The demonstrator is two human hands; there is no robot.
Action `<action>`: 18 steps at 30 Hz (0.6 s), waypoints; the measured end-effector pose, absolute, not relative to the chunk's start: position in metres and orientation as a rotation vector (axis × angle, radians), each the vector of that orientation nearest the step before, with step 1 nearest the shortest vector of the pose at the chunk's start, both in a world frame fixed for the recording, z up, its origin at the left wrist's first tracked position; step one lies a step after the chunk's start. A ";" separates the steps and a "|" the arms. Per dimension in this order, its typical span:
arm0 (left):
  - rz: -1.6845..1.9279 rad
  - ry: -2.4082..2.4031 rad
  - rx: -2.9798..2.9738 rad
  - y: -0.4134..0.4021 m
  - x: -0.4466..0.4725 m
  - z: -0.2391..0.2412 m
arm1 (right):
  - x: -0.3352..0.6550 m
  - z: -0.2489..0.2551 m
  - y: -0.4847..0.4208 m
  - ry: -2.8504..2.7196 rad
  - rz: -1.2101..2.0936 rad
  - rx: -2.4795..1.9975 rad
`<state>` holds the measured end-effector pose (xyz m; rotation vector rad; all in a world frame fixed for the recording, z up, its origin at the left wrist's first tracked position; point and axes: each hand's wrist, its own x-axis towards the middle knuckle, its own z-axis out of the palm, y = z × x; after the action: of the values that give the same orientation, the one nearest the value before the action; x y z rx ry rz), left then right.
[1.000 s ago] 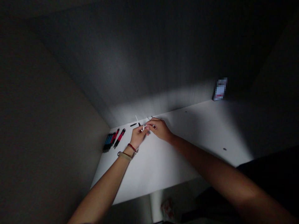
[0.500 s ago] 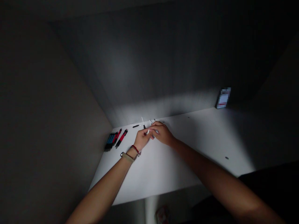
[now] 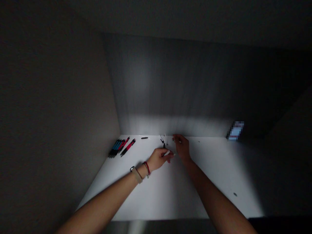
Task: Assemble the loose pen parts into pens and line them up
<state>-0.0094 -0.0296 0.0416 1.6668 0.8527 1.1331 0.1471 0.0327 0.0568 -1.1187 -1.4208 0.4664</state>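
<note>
My left hand (image 3: 159,158) is closed round a thin white pen part (image 3: 168,152), low over the white table (image 3: 170,191). My right hand (image 3: 182,147) is a little further back and to the right, with its fingers pinched on a small piece I cannot make out near the back wall. Small loose pen parts (image 3: 162,140) lie just behind my hands. A short black piece (image 3: 144,138) lies at the back, left of them. A row of several red, blue and black pens (image 3: 122,147) lies at the table's left edge.
A small blurred box (image 3: 235,130) stands at the back right of the table. A dark spot (image 3: 235,194) marks the table at the right. Dark walls close in on the left and at the back.
My hands have come apart: the right hand has moved back and to the right, while the left keeps the white part. The view has tilted, so the table now sits level.
</note>
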 end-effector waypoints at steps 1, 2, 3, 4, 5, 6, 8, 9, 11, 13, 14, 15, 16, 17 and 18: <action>1.105 0.831 1.674 -0.033 -0.006 0.043 | 0.150 0.054 0.036 -1.409 0.453 -1.156; 1.080 0.815 1.688 -0.037 -0.004 0.045 | 0.152 0.052 0.039 -1.412 0.445 -1.185; 1.052 0.804 1.707 -0.040 -0.001 0.046 | 0.154 0.049 0.041 -1.426 0.442 -1.206; 1.020 0.804 1.734 -0.043 0.000 0.047 | 0.156 0.046 0.043 -1.439 0.442 -1.230; 0.983 0.810 1.766 -0.046 0.002 0.048 | 0.158 0.044 0.045 -1.451 0.444 -1.255; 0.949 0.815 1.797 -0.048 0.003 0.048 | 0.159 0.041 0.047 -1.460 0.443 -1.286; 0.891 0.816 1.842 -0.052 0.005 0.047 | 0.161 0.037 0.049 -1.481 0.433 -1.349; 0.872 0.810 1.847 -0.053 0.006 0.046 | 0.162 0.034 0.050 -1.494 0.427 -1.375; 0.846 0.790 1.833 -0.055 0.008 0.044 | 0.163 0.030 0.051 -1.538 0.414 -1.410; 0.827 0.769 1.823 -0.056 0.010 0.041 | 0.165 0.027 0.052 -1.608 0.391 -1.449; 0.823 0.765 1.825 -0.056 0.011 0.039 | 0.166 0.026 0.052 -1.651 0.374 -1.477; 0.822 0.763 1.824 -0.056 0.012 0.038 | 0.168 0.025 0.053 -1.695 0.354 -1.508; 0.824 0.763 1.816 -0.056 0.012 0.036 | 0.169 0.024 0.054 -1.734 0.330 -1.536; 0.833 0.767 1.800 -0.055 0.012 0.035 | 0.171 0.023 0.055 -1.770 0.308 -1.560; 0.843 0.772 1.781 -0.054 0.012 0.033 | 0.172 0.022 0.057 -1.795 0.287 -1.581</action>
<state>0.0118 -0.0539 0.0332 1.7812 0.7716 0.8427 0.1724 0.0567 0.0222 -1.5813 -1.7953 0.2873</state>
